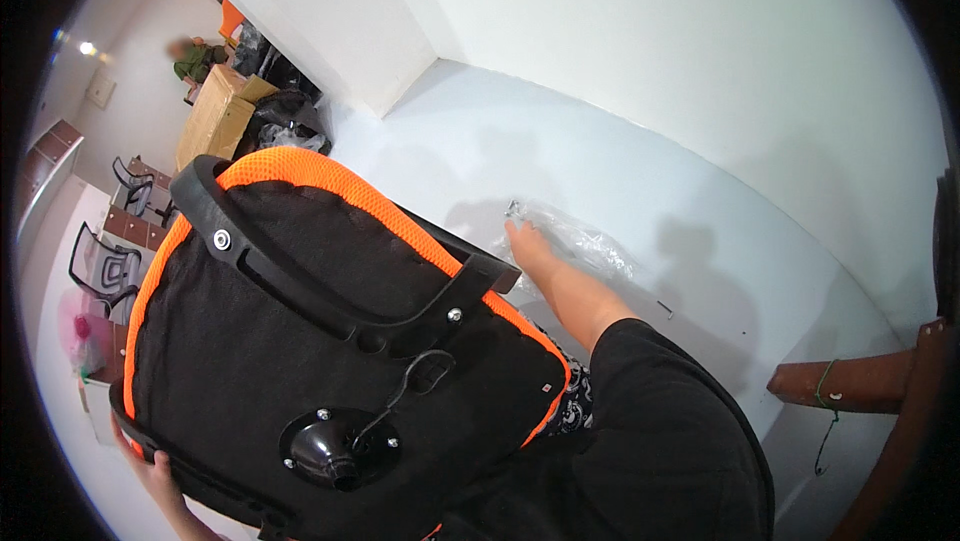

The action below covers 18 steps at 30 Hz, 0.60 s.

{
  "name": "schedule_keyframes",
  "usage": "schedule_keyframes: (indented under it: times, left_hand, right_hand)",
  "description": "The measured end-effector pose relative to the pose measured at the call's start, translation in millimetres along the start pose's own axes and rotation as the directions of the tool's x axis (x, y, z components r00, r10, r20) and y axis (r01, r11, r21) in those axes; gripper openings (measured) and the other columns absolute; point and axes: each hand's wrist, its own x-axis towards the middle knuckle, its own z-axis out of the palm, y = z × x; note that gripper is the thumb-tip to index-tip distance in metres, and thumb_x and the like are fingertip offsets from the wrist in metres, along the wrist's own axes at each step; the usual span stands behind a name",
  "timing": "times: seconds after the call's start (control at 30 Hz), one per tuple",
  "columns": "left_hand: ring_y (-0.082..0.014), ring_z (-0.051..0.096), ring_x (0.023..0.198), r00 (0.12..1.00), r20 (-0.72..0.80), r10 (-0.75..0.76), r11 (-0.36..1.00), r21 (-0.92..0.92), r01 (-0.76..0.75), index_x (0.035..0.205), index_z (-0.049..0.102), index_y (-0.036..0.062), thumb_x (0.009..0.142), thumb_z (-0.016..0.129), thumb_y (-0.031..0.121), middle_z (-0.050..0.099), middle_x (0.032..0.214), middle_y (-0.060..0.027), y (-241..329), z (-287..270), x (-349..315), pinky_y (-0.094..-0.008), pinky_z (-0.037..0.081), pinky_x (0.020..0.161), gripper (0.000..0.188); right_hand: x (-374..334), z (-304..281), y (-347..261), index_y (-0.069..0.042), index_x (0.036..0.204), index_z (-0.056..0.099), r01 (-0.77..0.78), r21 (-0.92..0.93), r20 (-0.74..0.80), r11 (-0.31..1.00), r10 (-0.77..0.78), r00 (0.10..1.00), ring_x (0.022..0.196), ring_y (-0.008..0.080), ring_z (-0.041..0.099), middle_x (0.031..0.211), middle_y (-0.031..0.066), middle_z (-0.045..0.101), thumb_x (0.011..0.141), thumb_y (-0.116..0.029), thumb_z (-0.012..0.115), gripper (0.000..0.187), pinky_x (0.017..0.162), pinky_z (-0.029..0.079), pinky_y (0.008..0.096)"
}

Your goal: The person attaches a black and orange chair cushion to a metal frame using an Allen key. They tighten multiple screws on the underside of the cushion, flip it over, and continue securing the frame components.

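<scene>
An upturned office chair seat fills the lower left, its black underside facing me and orange mesh along its edge. A black armrest is bolted across its upper side. On the underside sits a round black mounting plate with a central socket and several bolts; a black cord with a loop lies beside it. My left hand grips the left edge of the seat by the other armrest. Beyond the seat, my right hand is closed at the end of a crumpled clear plastic bag; a small metallic bit shows at its fingertips.
A small L-shaped metal piece lies on the pale floor. At right stands a brown post with green string. A cardboard box and black bags are at back left, near a distant person. Mesh chairs stand far left.
</scene>
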Motion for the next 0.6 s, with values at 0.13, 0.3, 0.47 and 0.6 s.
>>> schedule_keyframes:
  times: [0.13,0.3,0.47,0.6]
  left_hand:
    - [-0.0262,0.028,0.134,0.998,0.042,0.043,0.999,0.019,-0.044,0.143,0.027,0.0018,0.077,0.063,0.047,0.032,0.144,-0.0151,-12,9,20,-0.0397,0.019,0.111,0.087]
    - [-0.0272,0.038,0.128,0.998,0.061,0.029,0.993,0.114,-0.036,0.141,0.028,0.0005,0.064,0.073,0.064,0.04,0.137,-0.0154,4,67,67,-0.0382,0.027,0.108,0.11]
    - [-0.0251,0.035,0.129,0.99,0.139,-0.004,0.998,-0.06,0.012,0.14,0.03,0.0009,0.066,0.073,0.06,0.039,0.138,-0.0144,-5,133,75,-0.0358,0.024,0.108,0.104]
    - [-0.0247,0.037,0.128,0.978,0.166,0.125,0.992,-0.008,-0.125,0.142,0.028,0.0021,0.076,0.069,0.05,0.036,0.14,-0.0138,-55,128,94,-0.0369,0.025,0.107,0.091]
  right_hand:
    - [4,2,-2,-0.01,0.119,0.049,-0.042,-0.032,0.085,0.999,0.044,0.995,0.097,0.0414,0.058,0.109,0.0263,0.051,0.087,-0.01,0.047,0.032,0.081,0.049,0.0493]
    - [30,31,51,-0.015,0.13,0.043,0.06,0.334,0.147,0.941,-0.115,0.982,0.101,0.0408,0.058,0.108,0.0273,0.056,0.091,-0.014,0.041,0.039,0.084,0.049,0.0476]
    - [18,-25,93,-0.011,0.126,0.048,0.0,0.633,0.162,0.774,-0.133,0.978,0.084,0.0258,0.062,0.095,0.0157,0.06,0.083,-0.015,0.056,0.044,0.072,0.05,0.0401]
    - [-58,-169,78,-0.01,0.104,0.06,-0.379,0.876,0.321,0.297,0.227,0.919,0.055,0.0097,0.043,0.065,-0.0015,0.046,0.081,-0.012,0.045,0.027,0.048,0.036,0.0238]
